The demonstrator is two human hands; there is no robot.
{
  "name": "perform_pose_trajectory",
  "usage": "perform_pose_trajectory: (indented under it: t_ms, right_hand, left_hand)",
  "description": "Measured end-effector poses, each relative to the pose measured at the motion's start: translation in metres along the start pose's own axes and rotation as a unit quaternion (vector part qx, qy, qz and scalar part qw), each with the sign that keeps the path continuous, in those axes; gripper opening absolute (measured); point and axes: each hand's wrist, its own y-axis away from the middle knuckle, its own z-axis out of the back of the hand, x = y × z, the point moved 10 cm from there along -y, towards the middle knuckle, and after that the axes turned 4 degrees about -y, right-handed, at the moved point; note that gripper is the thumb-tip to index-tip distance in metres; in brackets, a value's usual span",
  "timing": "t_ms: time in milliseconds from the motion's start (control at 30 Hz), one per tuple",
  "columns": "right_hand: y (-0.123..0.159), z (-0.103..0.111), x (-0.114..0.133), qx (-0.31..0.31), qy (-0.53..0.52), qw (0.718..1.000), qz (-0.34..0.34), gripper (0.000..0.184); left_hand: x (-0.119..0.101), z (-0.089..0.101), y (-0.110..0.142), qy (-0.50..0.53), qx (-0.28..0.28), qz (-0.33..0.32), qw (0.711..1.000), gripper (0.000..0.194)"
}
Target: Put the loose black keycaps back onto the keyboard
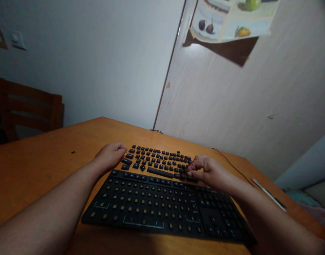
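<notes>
Black keycaps (156, 165) lie loose on the wooden table, set out in keyboard-like rows, with a long spacebar (159, 173) in the nearest row. Closer to me is a black keyboard (151, 202); its main block shows bare key posts, while keys still sit along its top row and right side. My right hand (204, 170) is at the right end of the loose rows, thumb and fingers pinched at a small dark keycap, partly hidden by the fingers. Left of the rows, my left hand (111, 154) rests on the table, fingers curled closed, with no object showing in it.
A small dark piece (73, 152) lies on the table at the left. Along the right edge are a thin white strip (268, 194) and a black cable (231, 165). A wooden chair (32, 106) stands at the left; a wall and a light panel rise behind the table.
</notes>
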Motion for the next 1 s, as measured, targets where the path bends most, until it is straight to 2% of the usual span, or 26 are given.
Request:
perform_pose_trajectory:
  t_ms: [133, 367, 1000]
  right_hand:
    - [0.018, -0.012, 0.004, 0.007, -0.017, 1.0, -0.009, 0.008]
    - [0.024, -0.027, 0.006, 0.026, -0.024, 0.999, -0.019, 0.009]
    - [0.023, -0.032, 0.021, 0.03, 0.058, 0.998, 0.003, 0.009]
  left_hand:
    - [0.0, 0.0, 0.0, 0.009, -0.002, 0.002, 1.0, 0.027]
    - [0.0, 0.001, -0.001, 0.001, -0.005, -0.001, 1.0, 0.029]
    - [0.001, 0.001, -0.001, -0.004, -0.007, -0.006, 1.0, 0.028]
